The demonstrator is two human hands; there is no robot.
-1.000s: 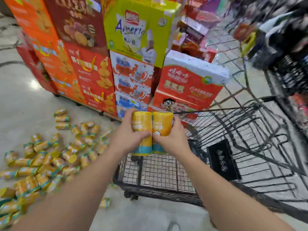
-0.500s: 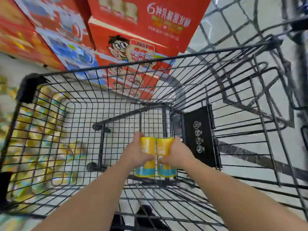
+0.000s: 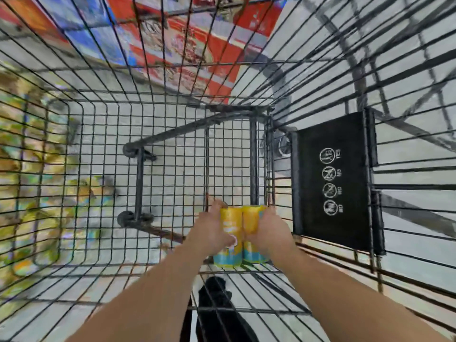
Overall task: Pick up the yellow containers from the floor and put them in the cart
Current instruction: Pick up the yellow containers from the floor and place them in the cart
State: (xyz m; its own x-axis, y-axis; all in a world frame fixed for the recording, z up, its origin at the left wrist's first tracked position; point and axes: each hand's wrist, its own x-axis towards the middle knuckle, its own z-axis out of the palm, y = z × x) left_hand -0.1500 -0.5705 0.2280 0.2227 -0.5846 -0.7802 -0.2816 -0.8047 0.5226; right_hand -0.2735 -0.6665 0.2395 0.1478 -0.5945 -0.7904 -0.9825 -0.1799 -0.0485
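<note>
Left hand [image 3: 209, 234] and right hand [image 3: 270, 234] are gripping yellow containers [image 3: 232, 219] pressed together between them, probably steadying both upright for the cart [image 3: 172, 134] beneath.

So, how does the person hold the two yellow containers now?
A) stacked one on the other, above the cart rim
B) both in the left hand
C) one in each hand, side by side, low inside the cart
C: the left hand grips the left container and the right hand grips the right container, side by side within the wire walls of the cart.
</note>
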